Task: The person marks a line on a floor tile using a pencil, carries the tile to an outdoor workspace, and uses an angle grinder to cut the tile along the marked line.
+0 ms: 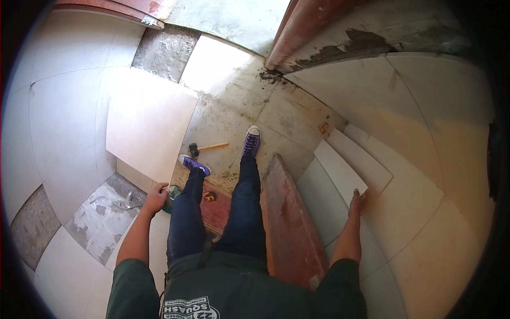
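Observation:
A large cream tile (151, 122) leans at my left, against the tiled wall. At its lower corner is my left hand (155, 198), with the fingers closed on the edge. On my right, my right hand (357, 203) grips the near end of a narrow cream tile (340, 167), thumb on top and the other fingers mostly hidden beneath. Another cream tile (364, 159) lies just behind that one, beside the right wall. A mallet (215, 145) with a black head and wooden handle rests on the floor by my left shoe.
Between my legs, an orange-and-black tape measure (211, 196) lies on a red surface. A worn red panel (292, 223) stands beside my right leg. Behind my left hand is a green rounded object (172, 198). Rough mortar patches (98, 228) show at left; a small yellowish object (324, 127) lies ahead right.

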Demonstrator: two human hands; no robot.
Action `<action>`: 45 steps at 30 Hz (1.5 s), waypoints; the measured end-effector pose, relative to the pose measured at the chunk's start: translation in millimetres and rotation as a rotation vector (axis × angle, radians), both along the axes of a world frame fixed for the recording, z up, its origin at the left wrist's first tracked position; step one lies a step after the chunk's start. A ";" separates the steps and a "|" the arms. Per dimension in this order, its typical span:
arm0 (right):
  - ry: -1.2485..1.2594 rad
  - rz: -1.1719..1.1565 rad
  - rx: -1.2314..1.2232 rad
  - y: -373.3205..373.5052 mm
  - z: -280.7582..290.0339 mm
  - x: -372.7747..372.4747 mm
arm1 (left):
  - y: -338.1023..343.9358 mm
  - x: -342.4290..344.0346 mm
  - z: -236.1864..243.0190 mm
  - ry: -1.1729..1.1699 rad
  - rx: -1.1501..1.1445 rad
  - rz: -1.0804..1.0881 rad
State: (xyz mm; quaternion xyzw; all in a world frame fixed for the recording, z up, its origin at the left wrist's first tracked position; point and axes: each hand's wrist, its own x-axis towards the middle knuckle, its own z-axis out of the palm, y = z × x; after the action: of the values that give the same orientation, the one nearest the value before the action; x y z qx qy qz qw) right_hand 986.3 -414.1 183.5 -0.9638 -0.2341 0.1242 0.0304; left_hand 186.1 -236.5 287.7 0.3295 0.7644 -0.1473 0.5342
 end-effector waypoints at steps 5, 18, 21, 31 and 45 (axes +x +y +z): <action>0.166 -0.096 -0.044 13.2 17.6 -4.0 | 7.2 13.5 5.7 0.012 0.077 -0.089; 0.165 -0.126 -0.373 6.6 34.3 11.7 | 9.6 37.6 -6.5 -0.064 0.063 0.044; -0.024 -0.026 -0.152 1.5 32.0 6.5 | 9.3 36.5 -7.1 -0.057 0.073 0.042; -0.010 -0.166 -0.236 29.6 53.3 -10.3 | 1.5 32.5 -5.0 -0.028 0.060 0.064; -0.019 -0.053 -0.300 34.6 69.6 -4.9 | -5.4 25.4 -26.3 -0.105 0.124 -0.002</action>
State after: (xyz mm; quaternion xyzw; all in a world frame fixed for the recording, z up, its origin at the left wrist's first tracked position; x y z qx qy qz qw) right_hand 981.4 -379.5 253.1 -0.9645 -0.1877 0.1477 -0.1127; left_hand 211.5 -241.9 261.4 0.3697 0.7429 -0.0827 0.5519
